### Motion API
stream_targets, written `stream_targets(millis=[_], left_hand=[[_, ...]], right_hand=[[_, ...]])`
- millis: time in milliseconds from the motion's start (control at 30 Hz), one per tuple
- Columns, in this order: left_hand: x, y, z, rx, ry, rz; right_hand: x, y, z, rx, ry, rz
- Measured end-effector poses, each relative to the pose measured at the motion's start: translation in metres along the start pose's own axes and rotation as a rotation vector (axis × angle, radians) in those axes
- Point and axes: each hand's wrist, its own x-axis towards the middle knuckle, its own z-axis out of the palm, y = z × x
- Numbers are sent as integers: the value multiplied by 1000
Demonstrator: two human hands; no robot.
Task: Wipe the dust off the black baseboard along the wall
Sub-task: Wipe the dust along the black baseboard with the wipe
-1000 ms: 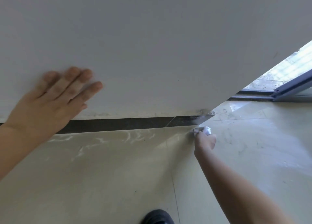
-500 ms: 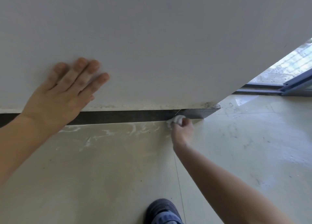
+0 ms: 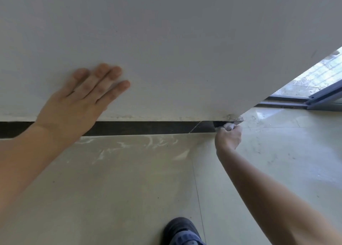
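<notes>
Head view: left hand (image 3: 74, 108) flat on wall (image 3: 185, 41); right hand (image 3: 228, 138) grips white cloth (image 3: 229, 127) (against baseboard (image 3: 148, 127)).

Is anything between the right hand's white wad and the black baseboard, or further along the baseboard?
Nothing between them: the right hand holds the white wad against the black baseboard near its right end. Further left, the left hand, flat on the wall, and its wrist cover part of the strip in this view.

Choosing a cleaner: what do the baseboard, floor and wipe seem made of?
Baseboard: likely polished black stone or tile, given its diagonal joint. Floor: glossy pale tile, shown by grout lines and glare. Wipe: white, crumpled, tissue or cloth.
</notes>
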Motion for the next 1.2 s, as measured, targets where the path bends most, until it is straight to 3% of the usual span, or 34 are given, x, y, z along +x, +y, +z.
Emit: stream_targets(millis=[200, 367, 433, 600, 700, 833, 1000, 1200], left_hand=[[-1, 3, 0, -29, -4, -15], [-4, 5, 13, -159, -63, -74], [-4, 6, 15, -150, -52, -75], [-1, 6, 5, -100, -24, -50], [2, 6, -2, -66, -22, -29], [2, 3, -9, -63, -59, -24], [3, 6, -16, -9, -104, -18], [3, 6, -19, -6, -105, -15]], right_hand=[[-55, 19, 33, -6, -219, -386], [-71, 29, 19, -427, -603, -713], [-70, 30, 10, -417, -570, -694], [-39, 24, -4, -342, -273, -370], [-42, 14, 4, -251, -241, -348], [-83, 21, 34, -171, -368, -445], [-128, 25, 65, -251, -538, -573], [-139, 30, 70, -530, -888, -1002]])
